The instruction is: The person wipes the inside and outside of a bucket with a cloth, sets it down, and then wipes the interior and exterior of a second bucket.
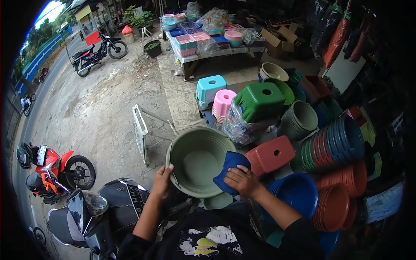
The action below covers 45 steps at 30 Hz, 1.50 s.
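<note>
A large grey-green plastic basin is tilted in front of me, its hollow facing up. My left hand grips its rim on the left side, thumb on the edge and fingers closed. In my right hand is a bunched dark blue cloth, pressed against the basin's right rim. Part of another grey-green vessel shows just below the basin. Close to my right hand stands a red plastic stool.
Right of me are stacked buckets, a blue basin and brown basins. Green, pink and light-blue stools stand ahead. A folding sign is left of the basin. Parked motorbikes stand at left; a goods table stands behind.
</note>
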### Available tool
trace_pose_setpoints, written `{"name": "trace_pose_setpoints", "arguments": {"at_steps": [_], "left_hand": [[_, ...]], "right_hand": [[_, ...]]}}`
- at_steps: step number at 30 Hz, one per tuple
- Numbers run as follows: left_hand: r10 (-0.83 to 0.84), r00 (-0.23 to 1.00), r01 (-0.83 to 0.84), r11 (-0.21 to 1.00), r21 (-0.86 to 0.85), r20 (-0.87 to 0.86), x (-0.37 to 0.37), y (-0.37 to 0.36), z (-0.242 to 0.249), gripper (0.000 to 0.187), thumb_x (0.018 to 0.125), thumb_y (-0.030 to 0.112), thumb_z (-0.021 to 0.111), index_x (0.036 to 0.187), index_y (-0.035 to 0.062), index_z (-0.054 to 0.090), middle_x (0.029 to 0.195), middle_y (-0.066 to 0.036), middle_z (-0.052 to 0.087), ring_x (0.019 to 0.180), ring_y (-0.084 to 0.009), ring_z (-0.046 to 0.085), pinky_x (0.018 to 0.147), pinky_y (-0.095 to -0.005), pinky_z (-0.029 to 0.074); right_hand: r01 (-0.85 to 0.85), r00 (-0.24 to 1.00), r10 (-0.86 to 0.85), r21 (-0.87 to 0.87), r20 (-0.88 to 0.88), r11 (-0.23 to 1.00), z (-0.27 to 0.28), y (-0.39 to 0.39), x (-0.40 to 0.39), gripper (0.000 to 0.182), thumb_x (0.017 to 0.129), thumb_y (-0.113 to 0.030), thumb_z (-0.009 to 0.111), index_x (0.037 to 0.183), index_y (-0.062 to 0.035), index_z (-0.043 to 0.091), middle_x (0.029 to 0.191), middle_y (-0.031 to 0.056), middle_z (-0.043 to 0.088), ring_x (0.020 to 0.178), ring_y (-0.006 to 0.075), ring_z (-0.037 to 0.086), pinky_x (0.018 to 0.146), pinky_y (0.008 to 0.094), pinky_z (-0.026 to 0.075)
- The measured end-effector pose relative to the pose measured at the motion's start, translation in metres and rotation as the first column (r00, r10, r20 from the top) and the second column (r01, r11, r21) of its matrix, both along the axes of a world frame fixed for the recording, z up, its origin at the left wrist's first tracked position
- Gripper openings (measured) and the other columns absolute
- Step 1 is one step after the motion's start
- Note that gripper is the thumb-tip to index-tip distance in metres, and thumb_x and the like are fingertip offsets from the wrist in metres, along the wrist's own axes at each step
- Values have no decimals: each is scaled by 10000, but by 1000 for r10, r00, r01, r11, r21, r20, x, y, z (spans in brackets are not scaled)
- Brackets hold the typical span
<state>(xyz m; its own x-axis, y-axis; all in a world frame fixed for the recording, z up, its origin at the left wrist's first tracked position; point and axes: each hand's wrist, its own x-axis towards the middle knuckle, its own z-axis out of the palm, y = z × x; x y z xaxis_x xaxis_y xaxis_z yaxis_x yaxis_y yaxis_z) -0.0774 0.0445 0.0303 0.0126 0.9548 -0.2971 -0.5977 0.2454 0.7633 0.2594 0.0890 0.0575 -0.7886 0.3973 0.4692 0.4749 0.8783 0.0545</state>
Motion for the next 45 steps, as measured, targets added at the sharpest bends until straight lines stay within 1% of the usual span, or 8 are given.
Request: {"name": "trace_pose_setpoints", "arguments": {"at_steps": [3,8,20,27,37,40,42,45], "left_hand": [[197,301,-5,979,205,-933,11,7,26,982,728,558,753,1427,29,309,1466,-241,312,1335,-362,376,1084,-485,338],[175,-354,670,733,-119,-919,69,-8,50,651,713,517,732,1218,121,622,1142,-87,642,1119,-264,594,1057,-530,358],[78,13,761,646,61,-997,56,-19,7,264,771,107,620,1027,83,678,951,-106,676,849,-313,659,722,-389,539],[-138,825,281,941,187,-549,61,-17,-11,430,1013,385,481,1020,-20,626,792,12,599,716,-76,501,625,-254,440],[-95,702,414,861,296,-706,40,-37,23,510,987,472,483,859,-10,589,664,-25,541,616,-106,464,560,-284,397],[-16,694,438,803,404,-720,41,-42,35,522,964,478,519,777,-9,536,614,-66,493,568,-134,451,530,-299,371],[-68,667,501,778,379,-742,36,-44,22,496,964,452,526,785,-11,540,613,-83,482,551,-156,447,531,-306,377],[-16,658,458,802,384,-753,41,-42,16,500,964,454,523,786,-13,551,612,-84,486,545,-161,441,535,-315,386]], "right_hand": [[13,1000,-14,-68,-10,998,0,3,-16,220,867,-192,525,1055,-165,635,1032,-11,642,1033,160,605,1024,383,355],[98,995,-96,-122,28,988,-11,-3,-35,234,863,-198,528,1073,-171,629,1026,-18,641,1023,153,598,1027,382,347],[308,923,-360,-299,-137,903,25,10,9,426,864,-237,542,1276,-136,578,1364,20,550,1329,202,441,1100,420,262],[182,970,-242,-550,-38,815,42,-44,-56,859,706,-197,662,1474,-30,318,1526,161,332,1432,320,278,1165,445,183],[111,974,-201,-561,-102,820,62,22,-73,816,822,-332,643,1450,59,300,1518,252,287,1423,352,281,1159,411,229],[180,927,-374,-834,-34,522,59,62,-53,746,932,-469,500,1441,40,309,1482,275,328,1385,353,347,1135,409,280],[-14,888,-453,-983,71,-182,53,83,-46,780,954,-581,401,1439,25,329,1428,281,411,1333,371,417,1103,382,329],[161,885,-459,-976,77,145,41,68,-63,813,949,-609,375,1449,30,316,1405,273,447,1303,394,446,1076,379,360]]}}
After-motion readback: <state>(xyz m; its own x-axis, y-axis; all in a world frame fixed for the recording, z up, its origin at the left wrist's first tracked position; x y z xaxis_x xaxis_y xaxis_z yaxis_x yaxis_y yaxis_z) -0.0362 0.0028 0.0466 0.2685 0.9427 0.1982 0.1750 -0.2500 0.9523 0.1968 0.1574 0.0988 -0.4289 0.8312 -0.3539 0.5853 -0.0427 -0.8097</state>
